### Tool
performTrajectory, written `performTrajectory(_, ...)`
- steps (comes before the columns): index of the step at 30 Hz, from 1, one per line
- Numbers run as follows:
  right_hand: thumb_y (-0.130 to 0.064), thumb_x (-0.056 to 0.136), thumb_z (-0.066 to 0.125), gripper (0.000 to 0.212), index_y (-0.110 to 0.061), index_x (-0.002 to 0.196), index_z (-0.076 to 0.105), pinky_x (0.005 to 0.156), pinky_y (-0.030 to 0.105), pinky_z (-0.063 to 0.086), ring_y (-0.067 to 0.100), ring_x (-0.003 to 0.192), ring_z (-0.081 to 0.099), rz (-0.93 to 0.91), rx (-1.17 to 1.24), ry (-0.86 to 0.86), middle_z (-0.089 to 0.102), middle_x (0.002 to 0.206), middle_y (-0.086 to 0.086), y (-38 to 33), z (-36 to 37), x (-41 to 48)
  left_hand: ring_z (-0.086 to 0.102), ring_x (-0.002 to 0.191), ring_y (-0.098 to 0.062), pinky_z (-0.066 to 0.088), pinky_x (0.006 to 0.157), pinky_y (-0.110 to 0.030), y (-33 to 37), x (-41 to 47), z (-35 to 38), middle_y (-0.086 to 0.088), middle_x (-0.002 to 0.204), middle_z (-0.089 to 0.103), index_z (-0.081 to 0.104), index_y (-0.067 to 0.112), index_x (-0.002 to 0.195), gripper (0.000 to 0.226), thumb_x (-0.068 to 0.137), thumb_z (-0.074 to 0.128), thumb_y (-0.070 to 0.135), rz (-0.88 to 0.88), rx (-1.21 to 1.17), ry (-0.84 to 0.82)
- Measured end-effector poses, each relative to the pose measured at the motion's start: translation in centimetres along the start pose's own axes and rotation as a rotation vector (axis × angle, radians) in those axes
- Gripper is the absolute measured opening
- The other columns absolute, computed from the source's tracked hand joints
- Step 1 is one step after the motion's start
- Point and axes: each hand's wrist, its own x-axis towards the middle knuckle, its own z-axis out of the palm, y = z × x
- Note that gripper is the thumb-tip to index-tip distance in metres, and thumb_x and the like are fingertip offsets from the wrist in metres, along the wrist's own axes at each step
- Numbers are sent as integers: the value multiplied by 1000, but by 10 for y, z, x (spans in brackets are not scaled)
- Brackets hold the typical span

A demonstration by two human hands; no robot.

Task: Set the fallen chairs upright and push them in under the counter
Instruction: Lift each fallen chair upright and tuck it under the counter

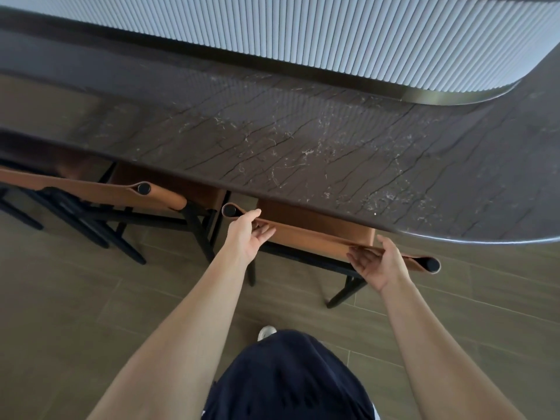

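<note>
Your left hand point(247, 237) and right hand point(380, 265) lie loose-fingered against the tan backrest point(312, 236), pressing rather than gripping. This chair point(318, 219) stands upright with its seat partly under the counter point(303, 140), beside a second chair point(157, 197) tucked further in. It looks like the push-in step, so drive evenly through both palms to keep it square.

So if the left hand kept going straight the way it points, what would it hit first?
The chair's tan leather backrest: the left hand seems to be touching it near its left end. Beyond lies the stone counter, though depth is unclear.
</note>
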Motion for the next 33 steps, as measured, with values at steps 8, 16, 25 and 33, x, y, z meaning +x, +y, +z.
performTrajectory(8, -34, 101, 46, 64, -4, 152, 24, 74, 39, 51, 30, 125, 53, -41, -146, -170, 57, 136, 17, 3, -12, -43, 45, 133, -32, 48, 100, -44, -31, -51, -12, -16, 147, 42, 43, 4, 139, 43, 98, 51, 11, 150, 85, -94)
performTrajectory(16, -32, 100, 45, 31, -25, 120, 68, 89, 41, 48, 19, 113, 64, -127, -424, -369, 73, 114, -1, 18, -28, -92, 55, 120, -23, 52, 93, -35, -63, -104, -58, -4, 116, 61, 60, 16, 125, 28, 98, 51, 12, 327, 147, -97)
performTrajectory(25, -30, 100, 47, 28, -23, 117, 69, 96, 41, 49, 19, 110, 66, -158, -518, -520, 73, 112, 0, 56, 10, -127, 60, 114, -22, 51, 94, -36, -44, -125, -129, -6, 120, 62, 52, 14, 136, 37, 99, 49, 13, 463, 36, 0)
performTrajectory(33, -30, 100, 52, 26, -23, 121, 65, 92, 38, 52, 19, 105, 69, -171, -524, -565, 74, 109, 2, 118, 88, -150, 64, 110, -19, 51, 96, -37, 24, -123, -193, -3, 119, 66, 61, 22, 119, 23, 98, 51, 18, 531, 62, 37)
